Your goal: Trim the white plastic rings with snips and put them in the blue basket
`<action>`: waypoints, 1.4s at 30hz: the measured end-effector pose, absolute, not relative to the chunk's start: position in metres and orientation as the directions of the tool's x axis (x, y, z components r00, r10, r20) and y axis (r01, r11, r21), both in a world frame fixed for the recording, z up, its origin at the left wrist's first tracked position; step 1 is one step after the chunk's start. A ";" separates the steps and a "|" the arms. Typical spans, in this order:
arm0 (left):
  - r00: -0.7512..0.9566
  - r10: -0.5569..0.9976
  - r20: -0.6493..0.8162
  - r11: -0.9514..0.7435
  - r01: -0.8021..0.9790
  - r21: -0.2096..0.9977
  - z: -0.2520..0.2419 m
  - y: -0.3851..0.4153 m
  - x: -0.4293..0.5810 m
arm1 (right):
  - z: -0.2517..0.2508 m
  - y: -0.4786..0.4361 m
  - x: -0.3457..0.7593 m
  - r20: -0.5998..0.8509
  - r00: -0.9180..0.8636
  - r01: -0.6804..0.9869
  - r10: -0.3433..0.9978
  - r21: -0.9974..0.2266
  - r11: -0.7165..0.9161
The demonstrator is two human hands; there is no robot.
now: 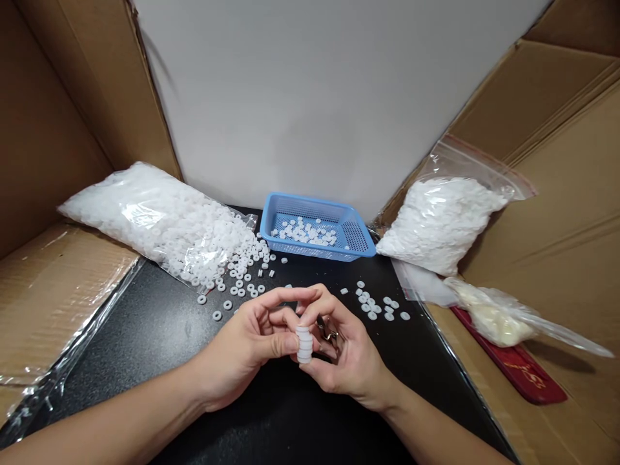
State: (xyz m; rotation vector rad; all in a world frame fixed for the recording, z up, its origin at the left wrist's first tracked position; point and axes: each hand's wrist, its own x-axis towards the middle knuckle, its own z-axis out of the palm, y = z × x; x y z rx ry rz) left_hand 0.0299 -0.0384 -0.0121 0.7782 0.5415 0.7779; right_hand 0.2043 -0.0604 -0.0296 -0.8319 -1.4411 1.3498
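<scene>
A short stack of white plastic rings (304, 349) stands upright between my two hands, over the near part of the black tabletop. My left hand (259, 339) is closed, its thumb pressed against the stack's left side. From the right, my right hand (346, 352) closes on the same stack, with its thumb near the bottom and a fingertip near the top. Tucked in the right palm is a small dark, shiny metal tool (328, 332). Fingers cover most of it, so its kind cannot be made out.
A clear bag of white rings (145, 216) spills onto the black tabletop (145, 342) at left. White pieces lie in a blue basket (317, 200) at the back. Loose white discs (372, 308), a stuffed zip bag (440, 219) and a red case (527, 374) are at right. Cardboard walls flank both sides.
</scene>
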 end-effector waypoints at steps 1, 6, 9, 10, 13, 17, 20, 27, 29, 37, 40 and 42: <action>0.599 0.787 -0.149 0.461 -0.410 0.787 -0.012 -0.038 0.030 | -0.030 -0.060 0.204 0.197 -0.312 -0.135 0.929 -0.977 0.162; 0.629 0.762 -0.152 0.498 -0.421 0.758 -0.010 -0.040 0.029 | -0.031 -0.060 0.203 0.215 -0.331 -0.238 0.919 -0.961 0.139; 0.651 0.741 -0.165 0.539 -0.429 0.725 -0.009 -0.040 0.029 | -0.032 -0.060 0.202 0.209 -0.349 -0.262 0.914 -0.958 0.119; 0.656 0.737 -0.163 0.543 -0.431 0.720 -0.009 -0.040 0.029 | -0.032 -0.060 0.202 0.214 -0.351 -0.261 0.911 -0.957 0.124; 0.656 0.738 -0.159 0.539 -0.431 0.724 -0.009 -0.040 0.029 | -0.030 -0.060 0.201 0.239 -0.359 -0.256 0.902 -0.955 0.151; 0.642 0.749 -0.163 0.524 -0.423 0.740 -0.010 -0.041 0.029 | -0.027 -0.061 0.199 0.244 -0.373 -0.253 0.895 -0.955 0.155; 0.630 0.760 -0.160 0.515 -0.433 0.740 -0.009 -0.042 0.029 | -0.026 -0.062 0.199 0.237 -0.365 -0.225 0.900 -0.961 0.161; 0.588 0.790 -0.173 0.481 -0.419 0.770 -0.008 -0.042 0.031 | -0.030 -0.063 0.200 0.254 -0.357 -0.166 0.899 -0.964 0.206; 0.575 0.800 -0.169 0.467 -0.422 0.777 -0.009 -0.042 0.031 | -0.031 -0.063 0.200 0.262 -0.355 -0.165 0.897 -0.962 0.215; 0.640 0.758 -0.125 0.499 -0.446 0.743 -0.010 -0.044 0.030 | -0.031 -0.063 0.201 0.234 -0.298 -0.211 0.925 -0.962 0.175; 0.643 0.763 -0.073 0.465 -0.467 0.752 -0.011 -0.045 0.031 | -0.031 -0.062 0.201 0.227 -0.232 -0.205 0.946 -0.962 0.181; 0.619 0.785 -0.033 0.417 -0.488 0.767 -0.011 -0.046 0.032 | -0.031 -0.062 0.201 0.224 -0.205 -0.205 0.953 -0.962 0.182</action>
